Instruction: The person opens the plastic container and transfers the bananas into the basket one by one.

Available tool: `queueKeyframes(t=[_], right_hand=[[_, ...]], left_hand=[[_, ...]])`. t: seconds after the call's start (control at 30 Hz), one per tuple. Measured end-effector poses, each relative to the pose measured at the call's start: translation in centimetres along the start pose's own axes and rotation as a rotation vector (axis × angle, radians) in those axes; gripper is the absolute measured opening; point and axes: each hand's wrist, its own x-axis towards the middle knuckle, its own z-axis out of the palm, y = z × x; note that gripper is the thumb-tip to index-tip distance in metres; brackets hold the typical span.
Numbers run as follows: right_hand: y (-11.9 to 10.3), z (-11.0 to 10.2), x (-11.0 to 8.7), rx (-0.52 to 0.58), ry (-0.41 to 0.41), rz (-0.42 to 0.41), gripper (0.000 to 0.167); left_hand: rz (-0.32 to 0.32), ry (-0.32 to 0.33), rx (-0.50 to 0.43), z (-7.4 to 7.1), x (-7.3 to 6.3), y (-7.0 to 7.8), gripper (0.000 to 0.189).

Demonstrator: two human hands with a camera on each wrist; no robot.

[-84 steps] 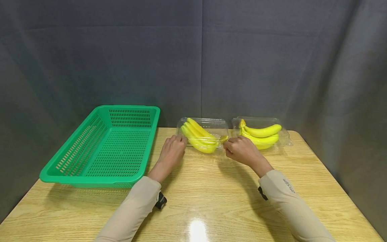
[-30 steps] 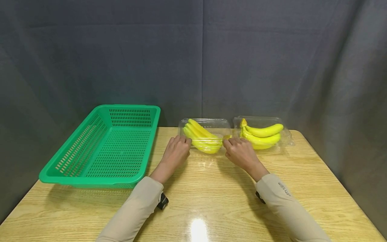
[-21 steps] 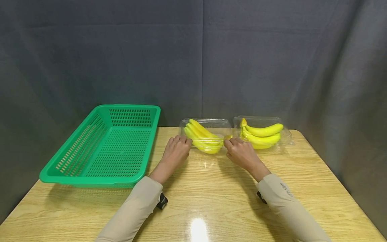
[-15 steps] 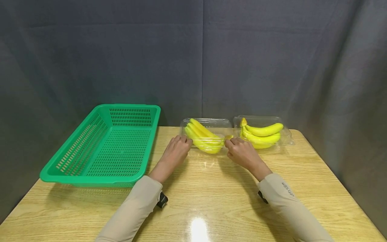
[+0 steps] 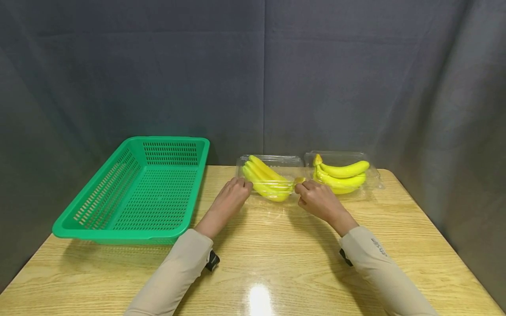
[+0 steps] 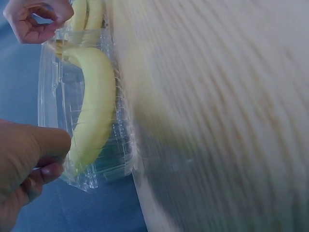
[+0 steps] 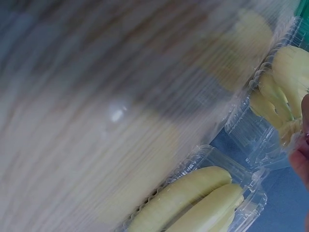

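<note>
A clear plastic clamshell container (image 5: 290, 161) with a bunch of bananas (image 5: 265, 181) in it stands at the back middle of the table. My left hand (image 5: 229, 197) pinches its near left edge with thumb and index finger; the left wrist view shows this pinch (image 6: 31, 162) beside the banana. At the near right edge, by the banana stem, my right hand (image 5: 319, 201) pinches the rim with its fingers curled. Just right of it sits a second clear container (image 5: 349, 155) holding another bunch of bananas (image 5: 344, 170), close behind my right hand.
A large green plastic basket (image 5: 118, 234) with slotted walls stands on the left of the wooden table (image 5: 284, 263). Dark grey cloth (image 5: 253, 87) hangs right behind the containers and along both sides.
Both hands and the left container have shifted slightly to the right, nearer the second container. My hands are a little closer together on the rim. The basket and right container stay put.
</note>
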Motion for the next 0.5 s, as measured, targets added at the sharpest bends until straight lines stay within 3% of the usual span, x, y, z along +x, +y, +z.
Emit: queueKeyframes(t=[0.3, 0.5], right_hand=[[-0.05, 0.24, -0.11, -0.006, 0.018, -0.003, 0.016], [-0.37, 0.2, -0.05, -0.051, -0.018, 0.005, 0.021]], left_hand=[[0.003, 0.019, 0.028, 0.49, -0.07, -0.11, 0.015], [-0.013, 0.045, 0.076, 0.85, -0.06, 0.13, 0.012]])
